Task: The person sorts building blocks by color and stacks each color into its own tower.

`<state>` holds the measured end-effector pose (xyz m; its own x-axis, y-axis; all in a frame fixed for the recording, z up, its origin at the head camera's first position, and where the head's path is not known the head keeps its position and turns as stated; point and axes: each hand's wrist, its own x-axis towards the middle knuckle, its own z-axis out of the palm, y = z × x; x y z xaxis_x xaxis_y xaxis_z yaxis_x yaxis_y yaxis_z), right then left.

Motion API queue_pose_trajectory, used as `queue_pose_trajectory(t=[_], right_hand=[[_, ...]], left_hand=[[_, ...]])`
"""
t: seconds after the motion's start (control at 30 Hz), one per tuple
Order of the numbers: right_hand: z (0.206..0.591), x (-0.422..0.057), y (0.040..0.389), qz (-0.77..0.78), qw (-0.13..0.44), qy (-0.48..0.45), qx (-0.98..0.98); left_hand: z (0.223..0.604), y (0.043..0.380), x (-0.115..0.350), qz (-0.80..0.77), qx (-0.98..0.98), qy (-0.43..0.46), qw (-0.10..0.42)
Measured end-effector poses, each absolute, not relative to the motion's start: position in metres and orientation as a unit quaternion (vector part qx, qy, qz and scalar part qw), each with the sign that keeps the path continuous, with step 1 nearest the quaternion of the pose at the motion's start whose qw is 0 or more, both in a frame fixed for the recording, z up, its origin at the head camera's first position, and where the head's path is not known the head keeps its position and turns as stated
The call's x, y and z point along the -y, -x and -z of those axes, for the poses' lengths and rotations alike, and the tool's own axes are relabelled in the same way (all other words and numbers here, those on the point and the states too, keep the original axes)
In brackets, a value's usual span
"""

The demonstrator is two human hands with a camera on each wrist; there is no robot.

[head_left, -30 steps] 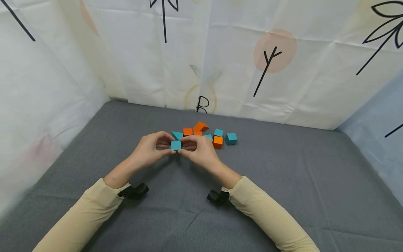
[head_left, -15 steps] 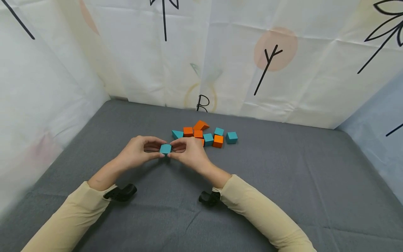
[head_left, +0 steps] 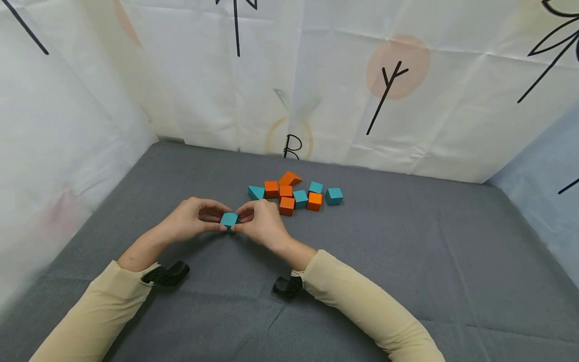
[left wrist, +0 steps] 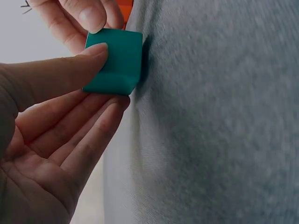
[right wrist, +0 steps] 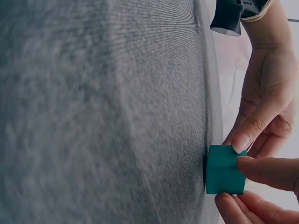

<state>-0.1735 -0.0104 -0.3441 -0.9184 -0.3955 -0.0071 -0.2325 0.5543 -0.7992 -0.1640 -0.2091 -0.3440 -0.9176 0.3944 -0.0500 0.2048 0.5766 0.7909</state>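
In the head view, just left of the centre of the frame, the left grip [head_left: 190, 219] and the right grip [head_left: 263, 224] are both clamped on one teal block [head_left: 229, 219], pinching it from opposite sides, thumb tips at its near side and fingertips at its far side. The block sits below and to the left of the other pieces, apart from them, with the nearer teal wedge [head_left: 256, 192] above and to its right. Low over the grey desk [head_left: 362, 291], it casts a dark shadow in both wrist views, though whether its underside touches the cloth cannot be told.

Handling it well would call for even, light pressure from both sides, since a harder push from one thumb could twist so small a piece. Keeping the fingertips clear of its top face, and keeping that face level, should let it sit square. If it is to be put down there, the person would do well to feel for flat contact before loosening, then draw both grips away sideways together. The right grip deserves the most care: its knuckles are near the front orange cube [head_left: 287, 206], and a careless swing toward the right of the frame could nudge it
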Motion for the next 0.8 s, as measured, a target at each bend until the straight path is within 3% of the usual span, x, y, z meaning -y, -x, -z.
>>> queue_pose_trajectory(t=[0.8], right_hand=[[0.3473, 0.0057, 0.1707, 0.437, 0.092, 0.19, -0.874]], left_hand=[[0.3468, 0.1677, 0.2136, -0.419, -0.883, -0.172, 0.125]])
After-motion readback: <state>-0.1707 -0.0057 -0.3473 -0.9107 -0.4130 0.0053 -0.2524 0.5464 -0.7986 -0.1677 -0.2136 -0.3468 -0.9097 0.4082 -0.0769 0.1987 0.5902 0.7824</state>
